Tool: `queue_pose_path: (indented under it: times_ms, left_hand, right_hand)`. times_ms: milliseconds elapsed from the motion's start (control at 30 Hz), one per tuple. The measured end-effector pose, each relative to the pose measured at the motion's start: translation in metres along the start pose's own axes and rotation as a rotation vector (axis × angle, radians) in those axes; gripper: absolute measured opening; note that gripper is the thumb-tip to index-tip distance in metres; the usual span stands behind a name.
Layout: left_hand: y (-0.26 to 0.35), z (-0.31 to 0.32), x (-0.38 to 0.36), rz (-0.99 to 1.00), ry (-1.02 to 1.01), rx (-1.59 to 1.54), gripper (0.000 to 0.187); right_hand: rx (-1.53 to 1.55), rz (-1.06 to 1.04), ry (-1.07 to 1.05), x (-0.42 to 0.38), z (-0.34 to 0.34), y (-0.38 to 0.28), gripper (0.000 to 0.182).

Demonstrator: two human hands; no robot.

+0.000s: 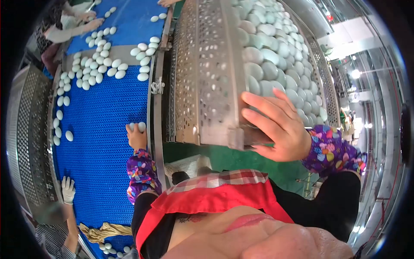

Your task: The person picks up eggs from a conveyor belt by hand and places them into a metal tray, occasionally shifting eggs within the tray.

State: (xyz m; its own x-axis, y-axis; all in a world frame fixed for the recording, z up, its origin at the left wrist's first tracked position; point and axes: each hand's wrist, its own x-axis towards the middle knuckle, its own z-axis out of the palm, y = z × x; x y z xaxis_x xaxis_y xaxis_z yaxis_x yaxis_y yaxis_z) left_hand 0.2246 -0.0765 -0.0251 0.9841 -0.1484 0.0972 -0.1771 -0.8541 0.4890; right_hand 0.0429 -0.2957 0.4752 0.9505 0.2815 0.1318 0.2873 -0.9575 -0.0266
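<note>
While I watch the feed, the right hand [282,129] sits nearest, fingers spread flat on the end of a perforated steel tray [207,73] heaped w/ smooth pale-green eggs [269,56]. My left hand [137,137] pinches two white oval eggs [138,126] over the ribbed blue belt [103,129]. Farther off, more loose white eggs [101,67]; a co-worker's gloved hand [68,190] at the belt edge.

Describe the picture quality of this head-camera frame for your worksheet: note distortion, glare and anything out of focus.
Head view: strong fisheye bending, dark corners around a round image; the blue belt and perforated metal crate curve. Ceiling lights at the right edge glare white. The left hand holding eggs and the right hand on the crate look sharp; the very near foreground at the bottom is soft.
</note>
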Motion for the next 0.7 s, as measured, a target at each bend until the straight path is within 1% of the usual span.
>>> queue_pose_path:
  times_ms: [67,100,133,167,200,233,267,333,367,400,433,500,533,567,600,633,667,700]
  left_hand:
    - [-0.007,-0.004,-0.005,-0.003,-0.004,-0.032,0.039]
    - [-0.003,-0.01,-0.008,-0.06,0.014,-0.045,0.041]
    - [-0.023,0.006,-0.005,-0.045,0.021,-0.041,0.041]
    - [-0.05,0.038,-0.002,-0.137,0.002,-0.34,0.042]
    - [-0.068,0.051,0.003,-0.23,-0.023,-0.636,0.043]
    - [-0.045,0.024,-0.004,-0.606,0.011,-1.082,0.045]
    - [-0.021,-0.02,-0.012,-0.701,-0.018,-1.218,0.043]
    - [0.007,-0.077,-0.022,-0.621,0.097,-1.381,0.046]
    - [0.021,-0.108,-0.024,-0.552,0.115,-1.381,0.048]
    - [0.033,-0.129,-0.021,-0.48,0.21,-1.359,0.048]
    - [0.055,-0.165,-0.021,-0.421,0.244,-1.368,0.049]
    - [0.096,-0.232,-0.019,-0.174,0.333,-1.369,0.047]
    - [0.114,-0.259,-0.016,-0.102,0.411,-1.361,0.046]
    - [0.136,-0.289,-0.018,0.085,0.408,-1.334,0.048]
    - [0.157,-0.313,-0.019,0.214,0.38,-1.338,0.05]
    - [0.185,-0.331,-0.017,0.309,0.388,-1.304,0.052]
    - [0.21,-0.346,-0.02,0.447,0.299,-1.297,0.057]
    - [0.256,-0.365,-0.031,0.534,0.26,-1.23,0.062]
  right_hand:
    - [0.008,-0.008,0.021,-0.003,0.002,0.001,0.077]
    - [0.021,-0.027,0.024,-0.005,0.003,0.002,0.078]
    - [0.032,-0.048,0.025,-0.006,0.004,0.003,0.079]
    - [0.035,-0.056,0.032,-0.017,0.0,0.008,0.076]
    - [0.037,-0.049,0.045,-0.018,0.002,0.009,0.076]
    - [0.042,-0.072,0.066,-0.019,0.003,0.01,0.072]
    - [0.046,-0.096,0.091,-0.02,0.006,0.011,0.069]
    - [0.06,-0.109,0.156,-0.023,0.012,0.013,0.065]
    - [0.069,-0.129,0.201,-0.025,0.016,0.014,0.062]
    - [0.076,-0.124,0.229,-0.027,0.02,0.018,0.062]
    - [0.121,-0.141,0.282,-0.028,0.023,0.02,0.061]
    - [0.18,-0.16,0.358,-0.039,0.02,0.023,0.059]
    - [0.244,-0.172,0.418,-0.045,0.016,0.025,0.058]
    - [0.305,-0.187,0.475,-0.053,0.011,0.029,0.056]
    - [0.313,-0.194,0.492,-0.065,-0.001,0.038,0.056]
    - [0.317,-0.15,0.541,-0.076,-0.012,0.058,0.053]
    - [0.318,-0.105,0.584,-0.092,-0.023,0.077,0.049]
    - [0.343,-0.05,0.685,-0.106,-0.029,0.109,0.046]
